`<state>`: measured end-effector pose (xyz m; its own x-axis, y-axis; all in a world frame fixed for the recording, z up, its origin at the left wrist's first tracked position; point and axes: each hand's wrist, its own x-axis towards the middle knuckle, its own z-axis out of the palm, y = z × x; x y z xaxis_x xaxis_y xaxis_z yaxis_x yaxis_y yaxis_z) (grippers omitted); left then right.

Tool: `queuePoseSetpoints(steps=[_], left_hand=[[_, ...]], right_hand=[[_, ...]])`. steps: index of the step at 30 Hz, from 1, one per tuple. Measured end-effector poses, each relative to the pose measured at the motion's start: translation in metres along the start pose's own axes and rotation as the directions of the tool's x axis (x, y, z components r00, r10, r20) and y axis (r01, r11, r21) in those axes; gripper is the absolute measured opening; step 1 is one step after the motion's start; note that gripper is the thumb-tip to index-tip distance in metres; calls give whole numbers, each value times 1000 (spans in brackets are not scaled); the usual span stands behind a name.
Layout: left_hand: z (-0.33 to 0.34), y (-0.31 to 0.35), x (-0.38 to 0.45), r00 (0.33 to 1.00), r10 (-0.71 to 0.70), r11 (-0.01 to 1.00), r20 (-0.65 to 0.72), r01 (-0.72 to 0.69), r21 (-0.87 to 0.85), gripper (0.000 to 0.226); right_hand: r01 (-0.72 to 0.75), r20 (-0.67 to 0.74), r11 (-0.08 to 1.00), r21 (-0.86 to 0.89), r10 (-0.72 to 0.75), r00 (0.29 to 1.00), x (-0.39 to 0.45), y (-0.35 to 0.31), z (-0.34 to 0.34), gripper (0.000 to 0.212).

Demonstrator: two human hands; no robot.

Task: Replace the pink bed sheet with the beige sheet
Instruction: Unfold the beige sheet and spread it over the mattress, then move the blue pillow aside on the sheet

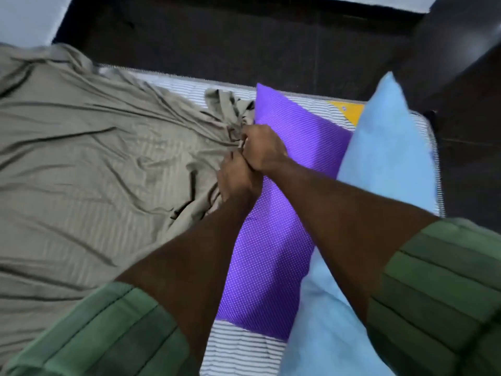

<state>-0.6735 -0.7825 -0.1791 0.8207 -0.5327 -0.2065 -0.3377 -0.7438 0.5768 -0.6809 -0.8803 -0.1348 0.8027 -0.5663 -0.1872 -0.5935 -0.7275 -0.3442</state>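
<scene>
Landmark: I take the purple pillow [287, 185] lying on the striped mattress [238, 346].
Beige sheet [89, 164]: I see it spread, wrinkled, over the mattress left of the purple pillow, its edge bunched against that pillow.
Left hand [235, 180]: fingers curled, clutching the bunched sheet beside the pillow.
Right hand [263, 147]: clamped on the same bunch, touching the left hand.
Blue pillow [385, 169]: right of the purple pillow, overlapping it.

A bedroom in a home: a bed with a striped mattress [238, 346] fills the view, a rumpled beige sheet [89, 158] spread over its left part, a purple dotted pillow [273, 240] and a light blue pillow [387, 164] lying at the right, dark floor [230, 42] beyond the far edge
</scene>
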Motion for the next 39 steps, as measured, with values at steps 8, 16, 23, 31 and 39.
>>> queuePoseSetpoints(steps=[8, 16, 23, 31, 39], left_hand=[[-8, 100, -94, 995, 47, 998, 91, -50, 30, 32], [15, 192, -174, 962, 118, 988, 248, -139, 69, 75], [72, 158, -202, 880, -348, 930, 322, 368, 0, 107], [18, 152, -196, 916, -247, 855, 316, 360, -373, 33], [-80, 87, -94, 945, -237, 939, 227, 282, -197, 48]], right_hand=[[-120, -211, 953, 277, 182, 960, -110, 51, -83, 36], [-389, -398, 806, 446, 567, 721, -214, 161, -107, 32], [-580, 251, 590, 561, 547, 799, -296, 223, -33, 68], [-540, 3, 553, 634, 697, 717, -286, 221, -59, 64], [-618, 334, 221, 755, 681, 651, -234, 166, -41, 120]])
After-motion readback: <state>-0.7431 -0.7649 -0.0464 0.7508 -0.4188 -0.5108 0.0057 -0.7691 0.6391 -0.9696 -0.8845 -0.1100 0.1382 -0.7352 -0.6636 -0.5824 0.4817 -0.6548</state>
